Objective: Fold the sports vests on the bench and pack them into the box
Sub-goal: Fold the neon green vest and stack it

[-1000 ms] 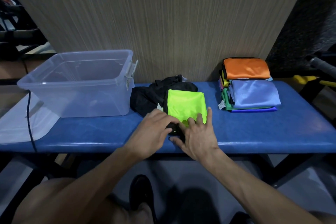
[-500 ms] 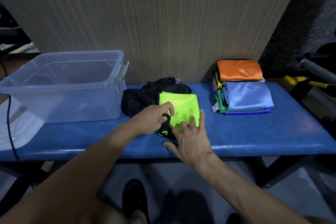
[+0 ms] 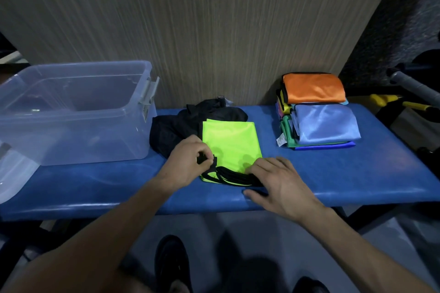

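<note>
A neon green vest [image 3: 232, 144] with black trim lies partly folded in the middle of the blue bench [image 3: 357, 173]. My left hand [image 3: 188, 162] pinches the black strap at its near left corner. My right hand [image 3: 278, 181] lies flat with straight fingers on the vest's near right edge and the bench. A crumpled black vest [image 3: 181, 123] sits behind it to the left. A stack of folded vests [image 3: 316, 114], orange on top, then light blue, stands at the right. The clear plastic box [image 3: 71, 112] stands on the bench's left end, with no vests visible inside.
A wood-grain wall [image 3: 202, 31] runs right behind the bench. The box lid [image 3: 12, 173] hangs over the bench's left front edge. Yellow-handled equipment [image 3: 392, 100] and dark gear stand to the far right. My shoe [image 3: 171, 264] shows on the floor below.
My left hand has moved from lying on the green vest to pinching its black strap at the left corner. My right hand slid to the vest's right near edge.
</note>
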Demonstrator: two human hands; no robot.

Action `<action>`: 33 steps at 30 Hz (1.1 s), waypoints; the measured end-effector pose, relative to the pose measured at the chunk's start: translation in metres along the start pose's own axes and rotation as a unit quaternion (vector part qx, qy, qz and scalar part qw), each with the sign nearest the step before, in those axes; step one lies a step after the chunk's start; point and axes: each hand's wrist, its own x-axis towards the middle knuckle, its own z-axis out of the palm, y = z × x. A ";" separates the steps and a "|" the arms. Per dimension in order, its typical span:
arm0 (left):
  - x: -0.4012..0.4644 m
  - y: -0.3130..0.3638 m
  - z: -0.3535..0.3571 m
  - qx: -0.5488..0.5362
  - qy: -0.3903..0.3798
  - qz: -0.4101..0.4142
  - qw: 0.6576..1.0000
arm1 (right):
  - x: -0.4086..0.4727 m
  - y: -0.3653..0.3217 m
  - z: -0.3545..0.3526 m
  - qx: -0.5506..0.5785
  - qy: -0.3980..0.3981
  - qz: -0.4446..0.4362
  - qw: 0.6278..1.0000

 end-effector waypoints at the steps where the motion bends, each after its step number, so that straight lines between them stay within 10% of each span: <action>1: -0.002 -0.003 0.002 0.003 0.004 0.010 1.000 | 0.000 0.004 0.000 0.022 -0.001 -0.002 1.000; 8: -0.025 -0.019 -0.011 -0.048 -0.119 0.032 0.991 | -0.001 0.016 0.008 0.143 0.034 0.006 0.989; 19: -0.012 -0.030 0.005 -0.059 -0.058 0.009 0.997 | 0.007 0.003 0.022 0.197 0.121 0.101 0.968; 25: -0.025 -0.004 0.005 -0.100 -0.056 -0.028 0.993 | 0.001 0.003 -0.014 0.458 0.028 0.227 0.859; 33: -0.032 0.032 0.022 -0.093 -0.038 -0.091 0.991 | 0.002 0.004 -0.018 0.421 0.001 0.383 0.822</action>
